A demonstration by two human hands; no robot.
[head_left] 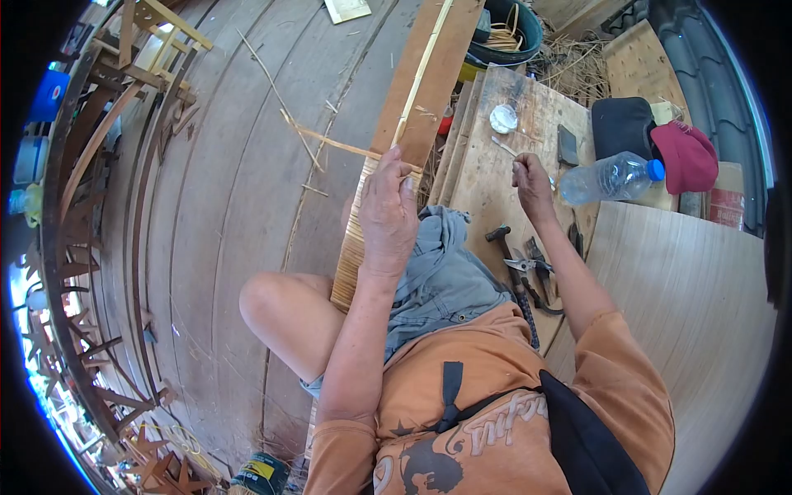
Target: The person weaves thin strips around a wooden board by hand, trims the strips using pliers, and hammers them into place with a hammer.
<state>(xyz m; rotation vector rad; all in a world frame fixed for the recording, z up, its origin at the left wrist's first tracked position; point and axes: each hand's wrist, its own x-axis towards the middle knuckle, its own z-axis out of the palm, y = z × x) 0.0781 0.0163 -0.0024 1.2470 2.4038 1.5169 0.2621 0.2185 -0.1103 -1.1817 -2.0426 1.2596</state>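
My left hand rests on a long narrow board, its fingers closed on a thin pale strip of cane or bamboo that crosses the board and trails off to the left. Below this hand, rows of the same kind of strip wrap the board side by side. Another light strip lies lengthwise along the bare part. My right hand pinches a thin stick with a whitish tip. Just beyond that tip is a small white tub of white paste on the wooden bench.
A clear bottle, red cap and dark flat block lie right of my right hand. Nearer me are a hammer and pruning shears. A bucket of strips stands at the back. Offcuts litter the plank floor.
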